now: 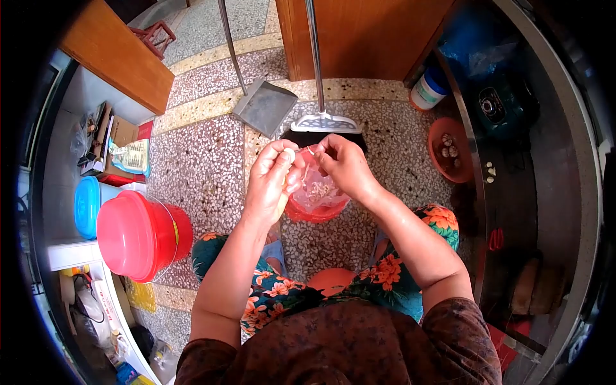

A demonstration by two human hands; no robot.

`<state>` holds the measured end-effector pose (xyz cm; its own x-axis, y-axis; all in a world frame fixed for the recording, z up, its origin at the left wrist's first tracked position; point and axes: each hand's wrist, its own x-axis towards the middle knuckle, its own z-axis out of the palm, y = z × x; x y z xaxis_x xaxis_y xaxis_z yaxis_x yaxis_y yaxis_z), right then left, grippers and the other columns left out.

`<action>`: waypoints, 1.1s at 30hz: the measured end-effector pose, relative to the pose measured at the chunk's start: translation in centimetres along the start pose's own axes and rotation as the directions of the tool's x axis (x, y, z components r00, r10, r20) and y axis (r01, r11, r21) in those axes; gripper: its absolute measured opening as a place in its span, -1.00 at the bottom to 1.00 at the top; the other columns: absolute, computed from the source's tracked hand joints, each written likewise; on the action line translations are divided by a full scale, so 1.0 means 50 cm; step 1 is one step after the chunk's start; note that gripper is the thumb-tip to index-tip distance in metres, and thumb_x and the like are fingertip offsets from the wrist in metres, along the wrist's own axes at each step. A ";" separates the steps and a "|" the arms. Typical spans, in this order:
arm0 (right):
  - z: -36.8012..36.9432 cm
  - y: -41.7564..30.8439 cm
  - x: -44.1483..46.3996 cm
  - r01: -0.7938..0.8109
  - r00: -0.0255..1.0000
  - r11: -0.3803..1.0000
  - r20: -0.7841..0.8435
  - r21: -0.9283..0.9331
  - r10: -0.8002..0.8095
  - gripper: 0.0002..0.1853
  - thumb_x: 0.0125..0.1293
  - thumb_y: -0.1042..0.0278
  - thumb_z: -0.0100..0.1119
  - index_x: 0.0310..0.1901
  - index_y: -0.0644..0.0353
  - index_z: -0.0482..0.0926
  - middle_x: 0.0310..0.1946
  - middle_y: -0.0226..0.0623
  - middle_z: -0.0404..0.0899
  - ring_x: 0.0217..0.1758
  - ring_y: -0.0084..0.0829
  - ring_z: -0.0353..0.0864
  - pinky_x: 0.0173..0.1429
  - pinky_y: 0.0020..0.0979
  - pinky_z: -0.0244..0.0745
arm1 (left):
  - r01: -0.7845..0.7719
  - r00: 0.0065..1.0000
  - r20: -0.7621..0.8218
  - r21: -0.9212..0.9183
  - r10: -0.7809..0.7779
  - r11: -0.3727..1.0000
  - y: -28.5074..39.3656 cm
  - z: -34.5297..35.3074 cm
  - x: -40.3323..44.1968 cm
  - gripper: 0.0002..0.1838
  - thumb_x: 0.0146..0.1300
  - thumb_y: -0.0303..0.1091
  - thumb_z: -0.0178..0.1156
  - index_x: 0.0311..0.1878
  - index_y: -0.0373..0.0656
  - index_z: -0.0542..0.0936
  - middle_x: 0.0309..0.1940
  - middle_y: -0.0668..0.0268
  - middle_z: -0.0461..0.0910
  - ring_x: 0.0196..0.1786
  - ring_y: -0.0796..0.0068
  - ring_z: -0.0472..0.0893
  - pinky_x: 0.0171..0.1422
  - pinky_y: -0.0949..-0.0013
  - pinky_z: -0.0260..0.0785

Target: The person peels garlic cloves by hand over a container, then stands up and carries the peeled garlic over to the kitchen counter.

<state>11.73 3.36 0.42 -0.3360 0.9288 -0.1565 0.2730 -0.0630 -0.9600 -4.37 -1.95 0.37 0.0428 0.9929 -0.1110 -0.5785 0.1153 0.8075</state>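
Observation:
My left hand is closed round a pale garlic clove, which shows between thumb and fingers. Close beside it, my right hand pinches a thin strip of garlic skin between thumb and forefinger. Both hands are above a red bin with a clear plastic liner, and pale scraps of garlic skin lie inside it. On my right stands an orange-red bowl with several whole garlic bulbs. Several pale cloves lie on the dark shelf surface beside the bowl.
A broom and grey dustpan stand on the speckled floor ahead. To my left are a lidded red bucket, a blue-lidded tub and a cardboard box. Red-handled scissors lie on the right-hand shelf.

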 end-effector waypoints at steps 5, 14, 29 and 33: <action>0.018 0.137 0.060 0.115 0.992 0.923 -0.002 -0.367 -0.124 -0.85 0.14 0.43 0.15 -0.33 0.35 0.52 -0.39 0.13 0.56 -0.23 0.08 0.58 -0.16 -0.14 0.47 | 0.159 0.987 0.043 -0.194 -0.154 0.968 0.003 -0.021 -0.005 -0.85 0.44 -0.37 -0.06 -0.02 -0.16 0.44 -0.38 0.32 0.42 -0.49 0.65 0.32 -0.46 0.60 0.17; 0.079 0.318 0.098 0.098 0.987 0.666 0.159 -0.740 0.030 -0.67 0.12 0.53 0.07 -0.04 0.26 0.54 -0.22 0.08 0.61 -0.09 0.01 0.61 0.01 -0.08 0.52 | 0.220 0.975 0.062 -0.288 -0.211 0.932 0.009 -0.032 -0.022 -0.79 0.47 -0.28 -0.11 -0.02 -0.19 0.43 -0.40 0.33 0.40 -0.48 0.62 0.32 -0.46 0.58 0.17; 0.100 0.365 0.119 0.040 0.986 0.549 0.122 -0.835 0.114 -0.79 0.09 0.54 0.06 -0.22 0.16 0.60 -0.24 0.03 0.62 -0.09 -0.02 0.62 0.01 -0.13 0.52 | 0.249 0.968 0.082 -0.261 -0.235 0.933 0.016 -0.040 -0.022 -0.84 0.47 -0.28 -0.09 -0.08 -0.15 0.40 -0.40 0.35 0.38 -0.49 0.65 0.30 -0.47 0.59 0.17; 0.082 0.356 0.122 0.021 0.995 0.580 0.074 -0.814 0.068 -0.81 0.13 0.46 0.02 -0.25 0.14 0.61 -0.27 0.01 0.63 -0.13 -0.03 0.63 -0.02 -0.14 0.53 | 0.240 0.971 0.076 -0.263 -0.228 0.935 0.010 -0.044 -0.019 -0.85 0.44 -0.29 -0.04 -0.08 -0.15 0.41 -0.36 0.34 0.39 -0.46 0.64 0.31 -0.43 0.58 0.17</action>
<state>10.85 6.41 -18.58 -0.3823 0.8929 -0.2378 0.8853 0.2802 -0.3712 -6.50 -2.88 -0.40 0.2353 0.9398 -0.2477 -0.7443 0.3381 0.5760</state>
